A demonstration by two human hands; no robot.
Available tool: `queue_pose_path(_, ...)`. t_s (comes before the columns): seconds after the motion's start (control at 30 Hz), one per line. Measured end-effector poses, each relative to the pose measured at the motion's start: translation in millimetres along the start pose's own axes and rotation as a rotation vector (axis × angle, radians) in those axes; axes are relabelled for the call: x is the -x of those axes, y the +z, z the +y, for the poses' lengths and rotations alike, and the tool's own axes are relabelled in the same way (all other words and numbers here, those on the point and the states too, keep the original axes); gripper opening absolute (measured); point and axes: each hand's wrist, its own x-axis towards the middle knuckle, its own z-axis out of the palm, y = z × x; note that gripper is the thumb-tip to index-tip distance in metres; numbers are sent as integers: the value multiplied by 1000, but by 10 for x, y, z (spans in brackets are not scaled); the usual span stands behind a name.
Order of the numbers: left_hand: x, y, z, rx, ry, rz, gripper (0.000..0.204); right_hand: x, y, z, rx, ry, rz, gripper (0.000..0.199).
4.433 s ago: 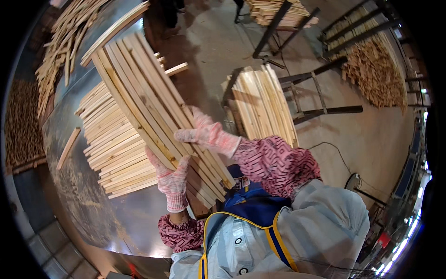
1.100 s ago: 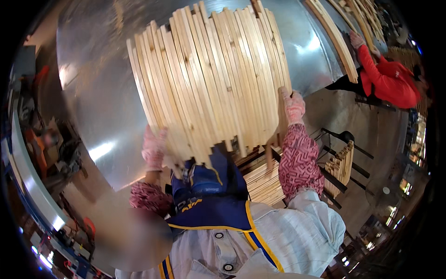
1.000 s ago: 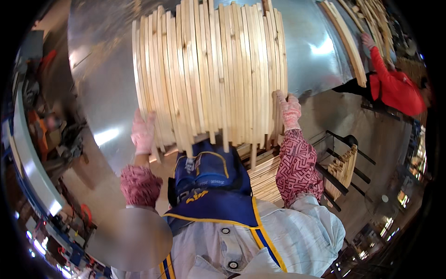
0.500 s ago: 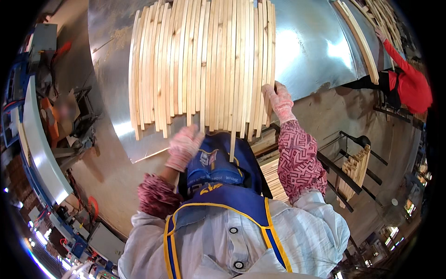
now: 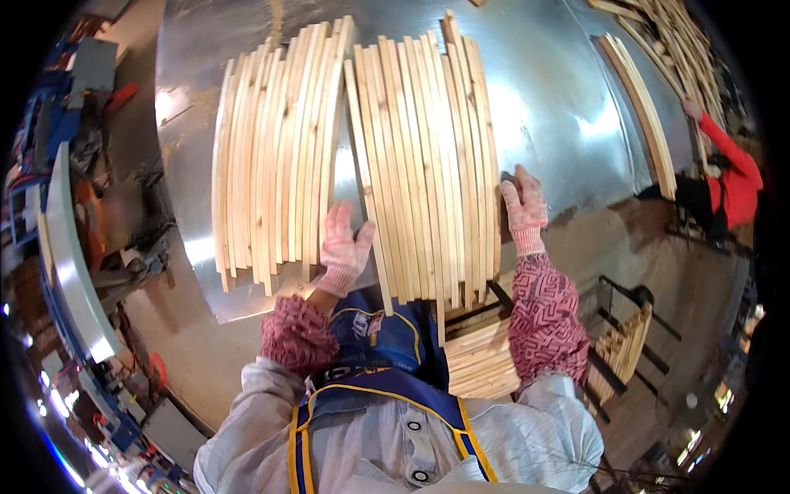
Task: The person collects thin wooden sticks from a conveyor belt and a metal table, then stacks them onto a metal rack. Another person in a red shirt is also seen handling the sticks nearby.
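Two near batches of wooden strips (image 5: 271, 165) share one tabletop (image 5: 539, 115); left hand (image 5: 346, 243), right hand (image 5: 525, 202): both grips unclosed.

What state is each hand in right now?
Pink-and-white knit-gloved left hand: open, at the gap between two groups of long pale wooden strips.
Right hand, gloved alike: open, beside the right group; contact unclear.

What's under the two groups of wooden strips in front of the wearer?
Metal tabletop, visible in the gap between the left strip group and the right strip group, and around both. Directly beneath the strips it's covered; can't tell what's there.
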Motion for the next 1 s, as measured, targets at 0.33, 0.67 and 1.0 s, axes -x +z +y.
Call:
queue_pose_path(0.33,-564,118,496,678,-426,-183,99,-103,357,-98,-909,365,-283,99)
queue_pose_path(0.67,-666,-350,788,985,-552,-454,101,13,31,-351,-1077,561,-345,94)
queue_pose_path(1.0,-1617,-2266,-315,708,-263,-356,90,229,1086,-2380,-1050,328,-370,83)
